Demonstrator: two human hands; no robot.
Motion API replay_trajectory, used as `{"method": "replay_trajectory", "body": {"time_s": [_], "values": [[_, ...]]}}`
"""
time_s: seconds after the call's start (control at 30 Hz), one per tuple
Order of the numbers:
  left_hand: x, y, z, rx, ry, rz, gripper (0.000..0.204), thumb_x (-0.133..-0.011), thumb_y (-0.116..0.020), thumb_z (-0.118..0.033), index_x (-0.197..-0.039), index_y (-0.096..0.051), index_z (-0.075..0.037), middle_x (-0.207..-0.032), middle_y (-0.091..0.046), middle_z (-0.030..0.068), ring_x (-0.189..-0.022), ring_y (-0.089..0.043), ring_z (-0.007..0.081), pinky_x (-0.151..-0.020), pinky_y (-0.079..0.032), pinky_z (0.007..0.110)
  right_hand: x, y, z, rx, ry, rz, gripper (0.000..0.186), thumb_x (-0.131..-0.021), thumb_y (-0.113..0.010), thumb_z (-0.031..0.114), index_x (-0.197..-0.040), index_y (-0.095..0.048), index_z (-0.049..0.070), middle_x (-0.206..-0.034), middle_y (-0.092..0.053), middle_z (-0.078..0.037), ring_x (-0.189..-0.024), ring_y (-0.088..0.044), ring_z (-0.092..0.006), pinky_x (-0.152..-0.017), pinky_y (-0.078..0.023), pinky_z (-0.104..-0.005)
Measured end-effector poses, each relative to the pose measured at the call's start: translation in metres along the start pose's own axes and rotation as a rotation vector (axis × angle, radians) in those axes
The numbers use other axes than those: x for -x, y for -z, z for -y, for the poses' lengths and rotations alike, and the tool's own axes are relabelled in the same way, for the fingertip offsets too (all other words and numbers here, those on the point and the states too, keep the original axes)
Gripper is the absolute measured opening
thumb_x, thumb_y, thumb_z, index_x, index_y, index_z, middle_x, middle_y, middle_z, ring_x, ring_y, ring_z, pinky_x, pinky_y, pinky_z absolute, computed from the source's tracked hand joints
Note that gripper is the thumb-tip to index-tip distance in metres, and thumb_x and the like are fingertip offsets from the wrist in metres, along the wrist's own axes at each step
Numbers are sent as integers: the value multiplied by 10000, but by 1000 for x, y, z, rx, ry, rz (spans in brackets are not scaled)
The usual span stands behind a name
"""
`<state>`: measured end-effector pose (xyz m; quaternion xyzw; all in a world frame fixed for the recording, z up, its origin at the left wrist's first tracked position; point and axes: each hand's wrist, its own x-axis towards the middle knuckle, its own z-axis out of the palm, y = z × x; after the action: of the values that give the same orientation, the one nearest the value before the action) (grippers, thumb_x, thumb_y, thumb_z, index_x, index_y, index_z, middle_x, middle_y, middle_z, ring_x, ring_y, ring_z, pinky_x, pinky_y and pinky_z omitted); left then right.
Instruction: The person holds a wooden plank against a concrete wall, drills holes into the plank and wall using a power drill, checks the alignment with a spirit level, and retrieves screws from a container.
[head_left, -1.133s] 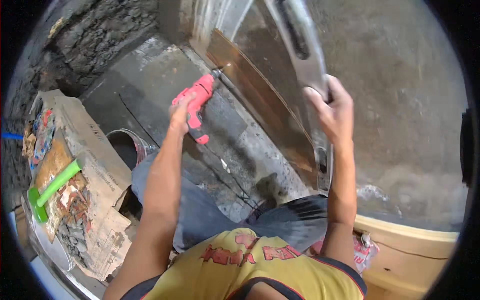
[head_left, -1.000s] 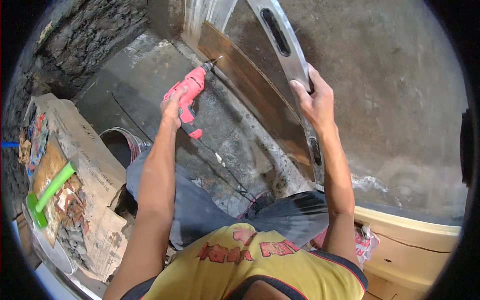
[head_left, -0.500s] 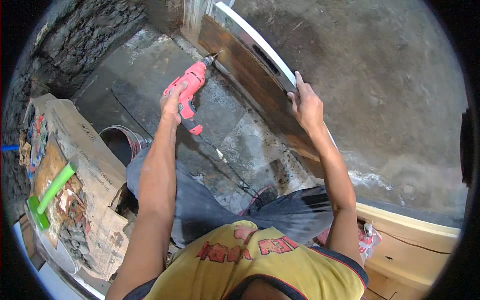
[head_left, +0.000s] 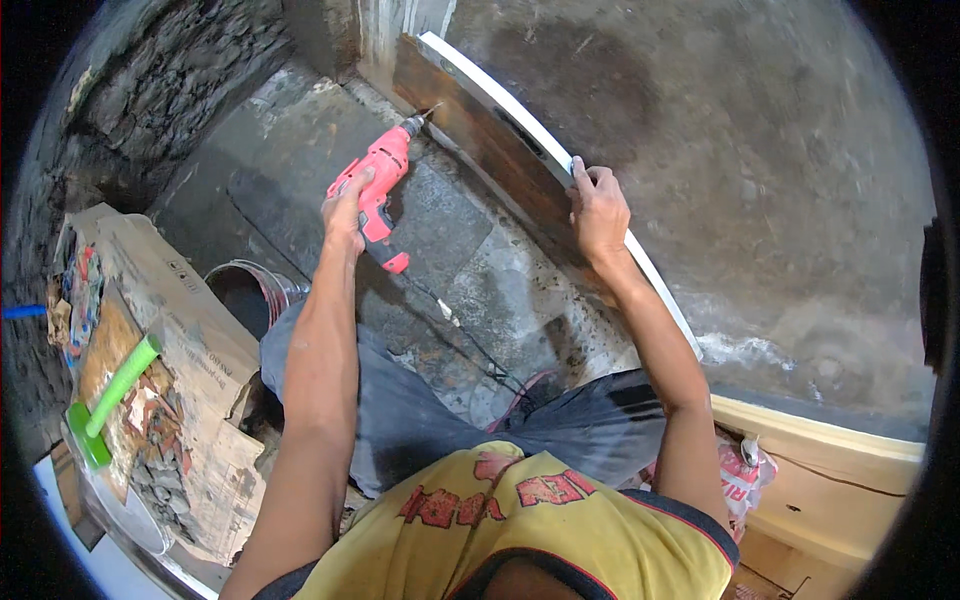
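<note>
My left hand [head_left: 345,210] is wrapped round a pink-red corded power drill [head_left: 388,160] with a dark grip. The drill's thin bit points up and right, with its tip at the face of a brown wooden board [head_left: 490,150]; whether it touches the wood I cannot tell. That board stands on edge along the wall's foot. Along its upper edge lies a long spirit level [head_left: 502,95] with a white edge. My right hand [head_left: 600,212] is closed over the level's middle, the thumb side toward the wall.
At left, a cardboard sheet [head_left: 190,290] bears rubble and a bright green tool [head_left: 120,385]. A bucket [head_left: 265,290] stands beside my left leg. The drill's cord [head_left: 470,345] runs over the stained concrete floor [head_left: 420,270]. A pale yellow wooden piece [head_left: 830,440] lies at right.
The spirit level has slid toward me along the board and sits lower against it. My right hand has shifted slightly left with it. The drill stays nearly in place.
</note>
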<state>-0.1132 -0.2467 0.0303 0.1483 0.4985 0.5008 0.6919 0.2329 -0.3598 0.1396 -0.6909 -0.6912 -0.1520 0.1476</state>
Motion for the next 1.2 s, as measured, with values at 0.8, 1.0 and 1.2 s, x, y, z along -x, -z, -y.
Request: {"method": "replay_trajectory", "body": {"time_s": [0.8, 1.0, 1.2], "values": [[-13, 1, 6, -21, 39, 70, 479, -805, -818, -225, -1184, -609, -20, -994, -692, 119, -750, -680, 239, -638, -579, 387, 68, 48, -37, 54, -120, -132, 300, -765, -764, 83, -1028, -621, 60, -941, -610, -115, -908, -579, -321, -782, -441, -431], [-18, 16, 4, -81, 89, 169, 459, -853, -770, -315, -1216, -616, -78, -1064, -688, 88, -845, -660, 230, -721, -575, 386, 97, 49, -37, 102, -333, -191, 362, -728, -793, 143, -1054, -648, 81, -983, -602, -111, -947, -570, -298, -793, -435, -428], [-8, 7, 3, -111, 90, 138, 482, -852, -779, -303, -1235, -610, -64, -1027, -696, 94, -811, -673, 236, -683, -573, 391, 128, 44, -53, 124, -377, -345, 358, -685, -808, 106, -1022, -688, 91, -1003, -643, -93, -955, -585, -299, -807, -434, -438]]}}
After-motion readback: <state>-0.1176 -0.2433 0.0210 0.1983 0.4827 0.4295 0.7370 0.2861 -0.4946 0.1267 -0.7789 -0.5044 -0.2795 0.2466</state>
